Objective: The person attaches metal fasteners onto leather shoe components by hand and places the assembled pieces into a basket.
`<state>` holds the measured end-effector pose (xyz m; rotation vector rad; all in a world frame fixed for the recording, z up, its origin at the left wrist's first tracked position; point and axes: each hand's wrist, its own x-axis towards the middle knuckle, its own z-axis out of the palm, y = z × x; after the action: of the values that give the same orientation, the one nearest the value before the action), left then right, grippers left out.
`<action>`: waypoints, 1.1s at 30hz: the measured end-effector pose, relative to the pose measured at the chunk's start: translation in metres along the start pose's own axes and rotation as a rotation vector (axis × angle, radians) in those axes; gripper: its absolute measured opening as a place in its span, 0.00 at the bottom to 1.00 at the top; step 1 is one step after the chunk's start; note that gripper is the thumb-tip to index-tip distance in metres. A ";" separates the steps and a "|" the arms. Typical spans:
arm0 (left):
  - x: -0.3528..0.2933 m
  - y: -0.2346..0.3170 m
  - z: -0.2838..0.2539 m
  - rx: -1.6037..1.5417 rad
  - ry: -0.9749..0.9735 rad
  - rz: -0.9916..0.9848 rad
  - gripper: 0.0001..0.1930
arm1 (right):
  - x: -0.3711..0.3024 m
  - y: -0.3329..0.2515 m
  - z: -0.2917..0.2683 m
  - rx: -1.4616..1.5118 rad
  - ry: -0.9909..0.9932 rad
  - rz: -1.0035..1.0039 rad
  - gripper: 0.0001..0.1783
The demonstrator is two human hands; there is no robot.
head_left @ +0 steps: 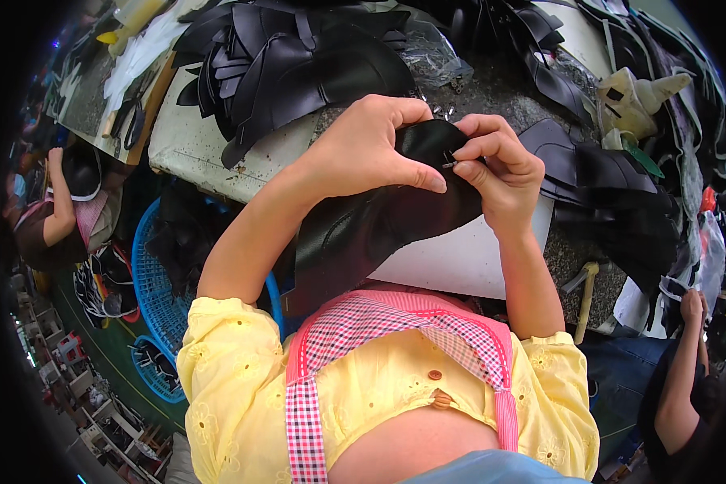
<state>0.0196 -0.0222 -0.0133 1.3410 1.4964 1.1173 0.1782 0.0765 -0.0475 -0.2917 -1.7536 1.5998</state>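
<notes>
A curved black leather piece (379, 226) hangs bent in front of me over the work surface. My left hand (367, 149) is closed on its upper edge, the thumb lying along the near face and the fingers going behind it. From the other side my right hand (504, 165) pinches a small shiny metal piece (449, 164), perhaps a buckle, between thumb and fingers against the leather. Its exact shape is too small to tell. Just beyond my hands, several small metal pieces (439, 110) lie loose on the dark stone surface.
Stacked black leather pieces (298, 68) lie at the back left, with more leather pieces (593, 173) at right. A clear plastic bag (431, 56) sits behind my hands. A hammer (587, 294) rests at right. Blue baskets (141, 262) stand at left. People work on both sides.
</notes>
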 end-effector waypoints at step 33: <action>-0.017 -0.030 0.056 0.078 0.403 0.384 0.09 | -0.011 -0.021 -0.009 -0.352 -0.183 -0.329 0.10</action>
<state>0.0668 -0.0353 -0.0572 1.5668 1.6143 1.6666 0.1983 0.0728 -0.0320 -0.0159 -2.0991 1.1108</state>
